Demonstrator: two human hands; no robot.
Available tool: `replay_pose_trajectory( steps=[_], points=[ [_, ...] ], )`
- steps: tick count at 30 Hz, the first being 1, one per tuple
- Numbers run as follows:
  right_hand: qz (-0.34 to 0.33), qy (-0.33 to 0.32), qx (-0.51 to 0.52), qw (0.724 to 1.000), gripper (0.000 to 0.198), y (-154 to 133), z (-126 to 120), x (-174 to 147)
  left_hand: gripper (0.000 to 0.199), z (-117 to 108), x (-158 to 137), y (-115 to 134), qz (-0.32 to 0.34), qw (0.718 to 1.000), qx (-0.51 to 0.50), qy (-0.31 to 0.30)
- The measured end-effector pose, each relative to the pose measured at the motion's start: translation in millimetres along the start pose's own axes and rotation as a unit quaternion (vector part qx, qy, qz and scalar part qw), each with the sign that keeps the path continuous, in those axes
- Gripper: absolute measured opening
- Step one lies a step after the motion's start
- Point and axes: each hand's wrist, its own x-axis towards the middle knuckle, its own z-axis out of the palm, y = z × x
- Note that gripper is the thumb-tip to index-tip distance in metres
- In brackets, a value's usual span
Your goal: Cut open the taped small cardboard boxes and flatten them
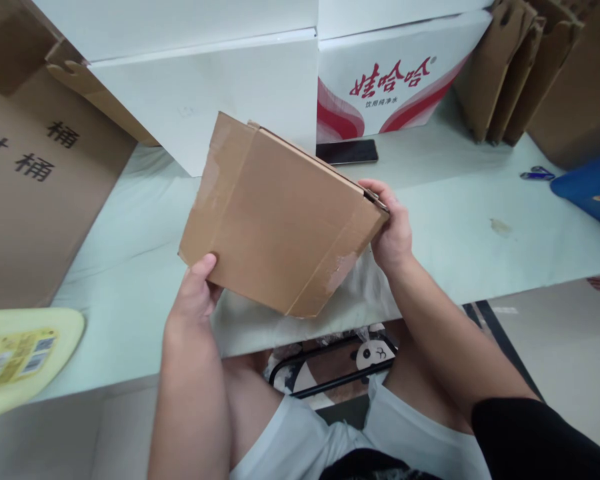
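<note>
A brown cardboard piece, folded flat with creased end flaps and strips of clear tape, is held tilted above the table. My left hand grips its lower left edge, thumb on the near face and fingers behind. At the upper right corner my right hand is closed around the edge; part of its fingers is hidden by the cardboard. Thin layers show along the top edge. Just behind the cardboard a dark phone lies on the table.
White boxes and a printed white box stand at the back of the table. Folded cardboard leans back right, near a blue object. A large carton and a pale green object occupy the left.
</note>
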Motion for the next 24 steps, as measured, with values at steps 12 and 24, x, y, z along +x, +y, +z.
replay_pose_trajectory(
  steps=[12,24],
  points=[
    [-0.047,-0.017,-0.089,0.995,0.066,3,5,-6,0.043,35,-18,16,0.149,0.987,-0.065,-0.007],
    [-0.074,-0.064,-0.079,0.992,0.054,12,1,-3,0.024,25,-2,24,0.074,0.991,-0.088,0.061]
  ],
)
